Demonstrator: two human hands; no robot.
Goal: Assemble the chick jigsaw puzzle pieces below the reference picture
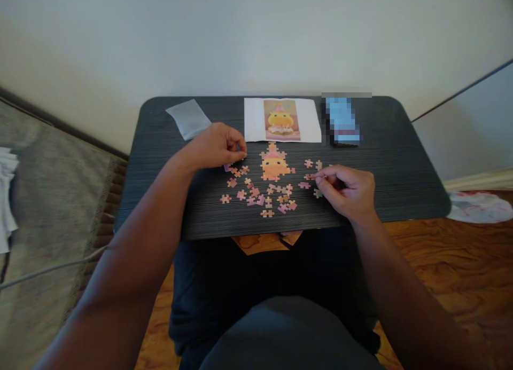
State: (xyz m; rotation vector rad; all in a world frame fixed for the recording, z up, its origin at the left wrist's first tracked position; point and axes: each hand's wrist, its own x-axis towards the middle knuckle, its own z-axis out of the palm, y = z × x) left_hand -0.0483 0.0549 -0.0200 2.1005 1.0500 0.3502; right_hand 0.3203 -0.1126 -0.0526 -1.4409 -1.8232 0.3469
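Observation:
A partly joined jigsaw puzzle (pixel 274 164) with a yellow face and pink top lies mid-table. My right hand (pixel 350 191) is to its right, thumb and forefinger pinched at the edge of a small puzzle piece (pixel 308 176). Over the left side of the table, my left hand (pixel 218 144) has its fingers curled together; whatever is at their tips is hidden or too small to make out. Loose puzzle pieces (pixel 255 191) in pink, orange and purple are scattered below and beside the joined part. Behind it a white sheet (pixel 253 119) bears a printed picture (pixel 281 120) of the yellow figure.
The dark table (pixel 401 172) stands against a pale wall. A clear plastic bag (pixel 189 119) lies at its back left, and a blurred blue object (pixel 342 119) at the back right. On the wooden floor to the right is a whitish plastic bag (pixel 479 207).

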